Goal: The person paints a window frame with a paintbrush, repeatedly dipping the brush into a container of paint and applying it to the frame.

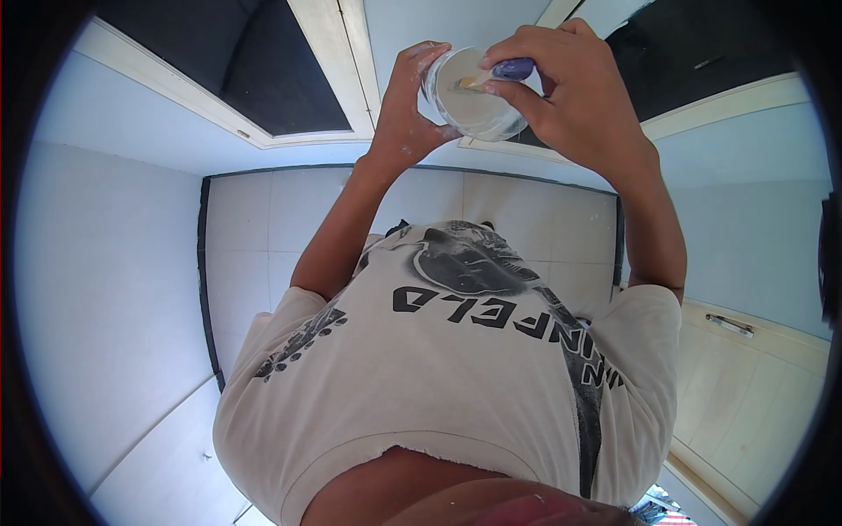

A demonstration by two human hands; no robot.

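Observation:
Near the top of the view, my left hand point(410, 118) is wrapped round the left side of a round clear container point(478, 114) with whitish contents. White smears mark its fingers. My right hand point(570, 88) grips the purple handle of a brush or scraper point(512, 69) between thumb and fingers. The tool's pale lower end reaches over the container's opening and meets the whitish contents; its tip is partly hidden there. The container is held up in front of the wall, with its opening facing me.
Dark panes in cream frames point(355, 66) stand behind both hands. Pale floor tiles point(237, 215) with dark edging lie below. A cream door point(745, 386) with a metal handle point(730, 325) is at the right, and a light wall point(114, 254) at the left.

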